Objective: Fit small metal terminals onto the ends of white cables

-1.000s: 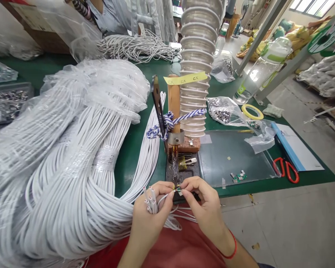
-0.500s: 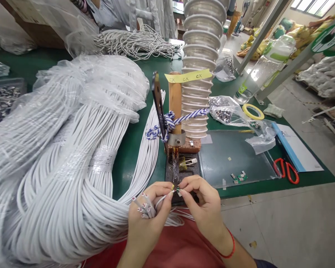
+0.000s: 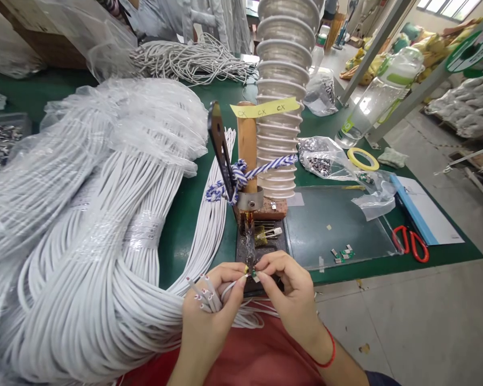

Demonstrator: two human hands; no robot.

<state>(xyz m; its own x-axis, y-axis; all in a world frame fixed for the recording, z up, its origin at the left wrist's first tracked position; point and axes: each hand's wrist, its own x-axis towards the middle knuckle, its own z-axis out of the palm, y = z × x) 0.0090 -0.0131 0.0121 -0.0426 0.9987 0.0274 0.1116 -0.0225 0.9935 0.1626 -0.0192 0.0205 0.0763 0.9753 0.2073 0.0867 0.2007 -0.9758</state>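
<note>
My left hand (image 3: 211,308) is closed around several white cables (image 3: 204,295), their cut ends poking up past the knuckles. Between its thumb and forefinger it pinches one cable's end. Opposite it, my right hand (image 3: 290,292) grips a small green circuit board with a metal connector (image 3: 255,275). Board and cable end are close together under the tip of a wooden-handled soldering iron (image 3: 247,241); whether they touch I cannot make out. The iron is held upright with its tip down, tied by a blue and white cord (image 3: 241,177).
Big bundles of white cable (image 3: 84,279) fill the left side. A ribbed duct (image 3: 284,80) rises behind the iron. To the right are a clear mat (image 3: 314,225) with several small boards (image 3: 342,253), red-handled scissors (image 3: 411,244), yellow tape (image 3: 363,159) and a water bottle (image 3: 380,102).
The whole view has shifted slightly. Both hands keep their grips near the iron's tip, and the small board now shows a little more of its green face.
</note>
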